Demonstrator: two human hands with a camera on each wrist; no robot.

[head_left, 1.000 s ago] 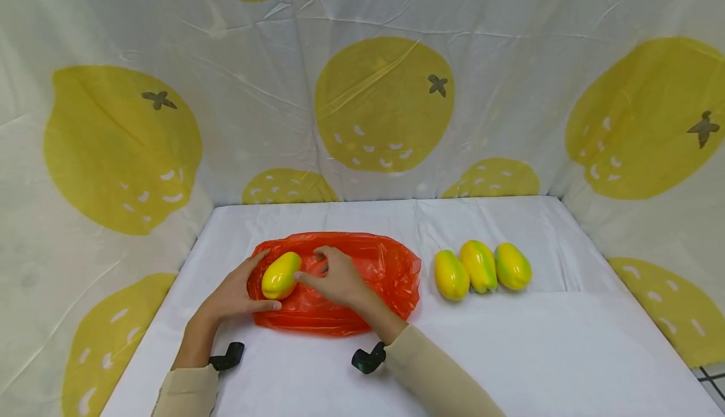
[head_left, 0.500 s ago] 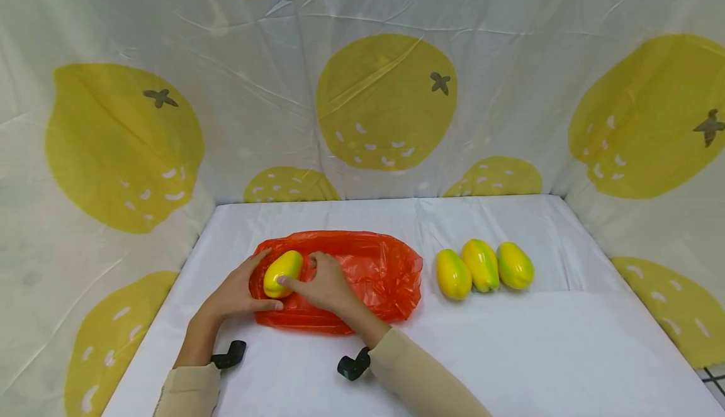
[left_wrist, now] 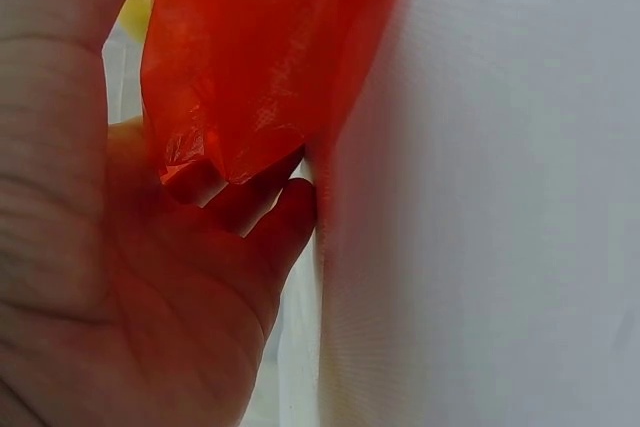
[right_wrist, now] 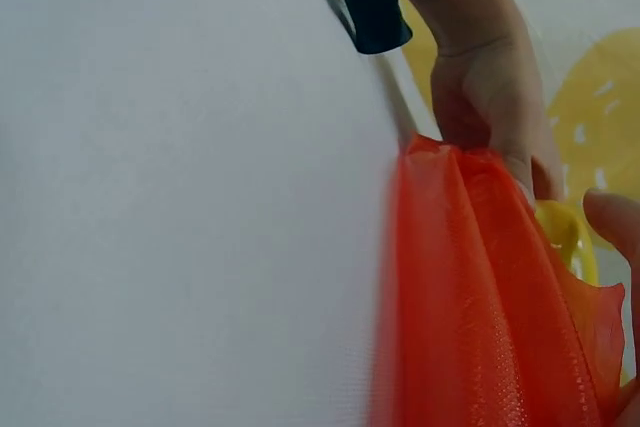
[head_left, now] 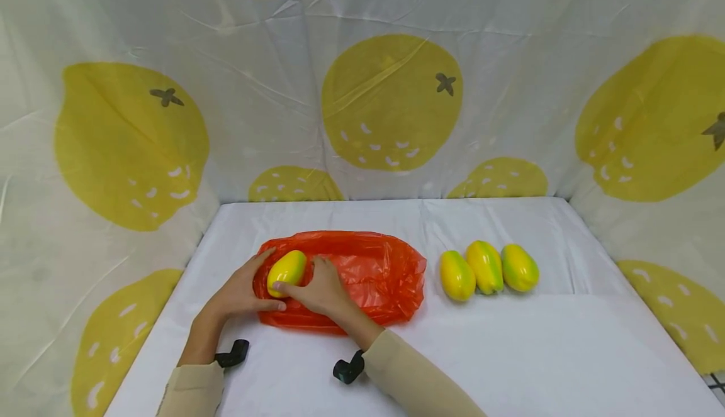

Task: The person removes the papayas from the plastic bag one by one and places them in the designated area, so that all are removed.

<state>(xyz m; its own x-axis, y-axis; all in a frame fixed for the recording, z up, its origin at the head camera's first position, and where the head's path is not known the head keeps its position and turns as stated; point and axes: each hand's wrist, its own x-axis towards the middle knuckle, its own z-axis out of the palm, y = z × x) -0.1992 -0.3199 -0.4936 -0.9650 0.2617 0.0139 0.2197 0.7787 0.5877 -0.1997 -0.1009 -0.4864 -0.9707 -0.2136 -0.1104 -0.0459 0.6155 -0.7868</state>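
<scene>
A glossy yellow papaya with a green tinge lies in the left end of a red plastic bag, which is spread with its mouth up. My left hand cups the bag's left end, thumb along the front rim and fingers at the back. The left wrist view has its fingertips curving behind the red plastic. My right hand reaches in from the right. Its thumb overlaps the papaya's near side, and its other fingers lie right of the fruit over the bag. In the right wrist view the thumb sticks out straight near the yellow fruit.
To the bag's right three more papayas lie side by side on the white cloth-covered table. A cloth printed with large yellow fruits hangs behind and at both sides. A black wrist camera sits below the right hand.
My right hand has moved left, and its thumb now overlaps the papaya's near side. The left hand keeps its place at the bag's end. The papaya and bag stay put.
</scene>
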